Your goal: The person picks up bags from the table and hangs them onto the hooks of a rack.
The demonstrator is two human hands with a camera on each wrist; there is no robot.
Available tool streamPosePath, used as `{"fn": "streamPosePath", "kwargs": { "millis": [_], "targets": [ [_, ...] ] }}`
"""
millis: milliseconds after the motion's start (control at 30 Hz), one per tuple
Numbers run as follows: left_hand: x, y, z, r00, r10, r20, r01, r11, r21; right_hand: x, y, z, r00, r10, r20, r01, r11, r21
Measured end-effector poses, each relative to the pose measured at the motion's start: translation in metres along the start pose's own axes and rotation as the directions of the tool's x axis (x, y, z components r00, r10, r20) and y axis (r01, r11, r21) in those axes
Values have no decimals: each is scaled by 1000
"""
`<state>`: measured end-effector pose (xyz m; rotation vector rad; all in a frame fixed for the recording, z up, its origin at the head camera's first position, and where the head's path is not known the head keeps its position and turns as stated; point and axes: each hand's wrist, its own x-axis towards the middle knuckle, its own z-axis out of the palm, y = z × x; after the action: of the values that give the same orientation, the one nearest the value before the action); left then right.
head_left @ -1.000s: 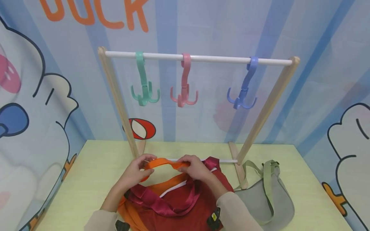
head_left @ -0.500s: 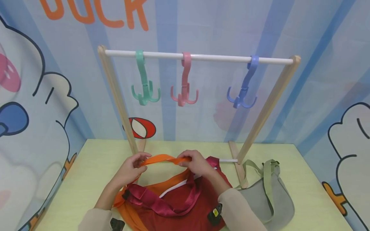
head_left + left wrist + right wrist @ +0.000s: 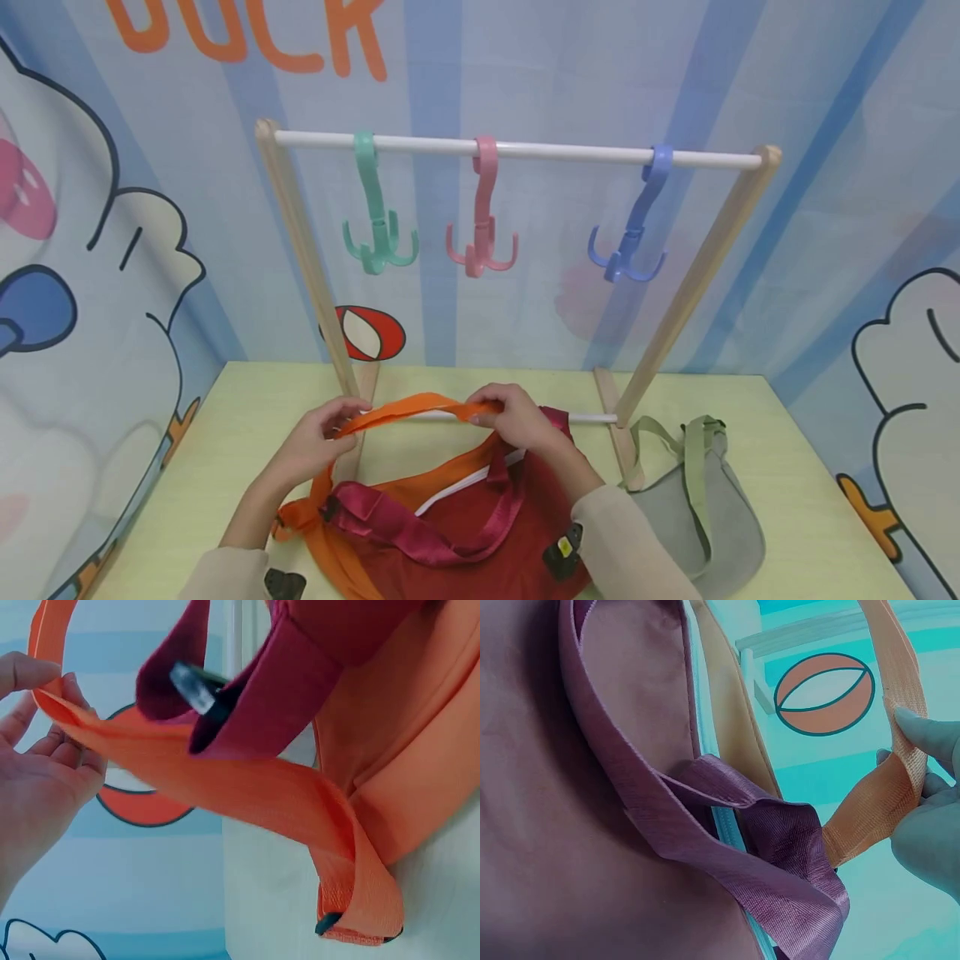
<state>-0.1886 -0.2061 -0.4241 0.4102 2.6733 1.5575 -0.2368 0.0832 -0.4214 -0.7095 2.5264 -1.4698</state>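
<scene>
In the head view, my left hand [image 3: 318,442] and my right hand [image 3: 517,417] hold an orange bag's strap [image 3: 420,405] raised in an arch. The left wrist view has the strap passing between thumb and fingers of the left hand [image 3: 45,772]. Seen from the right wrist, the right hand [image 3: 937,810] pinches the webbing strap [image 3: 896,765] between thumb and fingers. The orange bag [image 3: 341,562] lies mostly hidden beneath a dark red bag [image 3: 450,575] with a white zip. That bag's crimson strap [image 3: 431,543] lies loosely across it.
A grey bag [image 3: 712,525] with a green strap lies on the right of the table [image 3: 180,483]. Behind stands a wooden rack with a white bar [image 3: 570,152]. Green [image 3: 375,237], pink [image 3: 482,237] and blue [image 3: 628,237] hooks hang from it.
My left hand has moved left and slightly toward me along the strap, while the right hand has risen a little. The strap's arch is wider, and the orange bag's left end shows more.
</scene>
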Motion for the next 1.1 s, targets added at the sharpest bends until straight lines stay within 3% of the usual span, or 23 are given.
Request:
{"fn": "streamPosePath", "kwargs": {
  "millis": [467,800,1100],
  "targets": [
    [-11,-10,-15,998,-6,-65,7,1000,19,2,3,-5,1000,7,-5,-7,1000,27],
    [-11,-4,-21,997,0,-83,-2,1000,-20,1,-2,-6,999,33,-4,-33,999,37],
    [-10,-1,-21,994,19,-105,-22,1000,-21,1,-4,-8,1000,-3,11,2,999,40]
  ]
}}
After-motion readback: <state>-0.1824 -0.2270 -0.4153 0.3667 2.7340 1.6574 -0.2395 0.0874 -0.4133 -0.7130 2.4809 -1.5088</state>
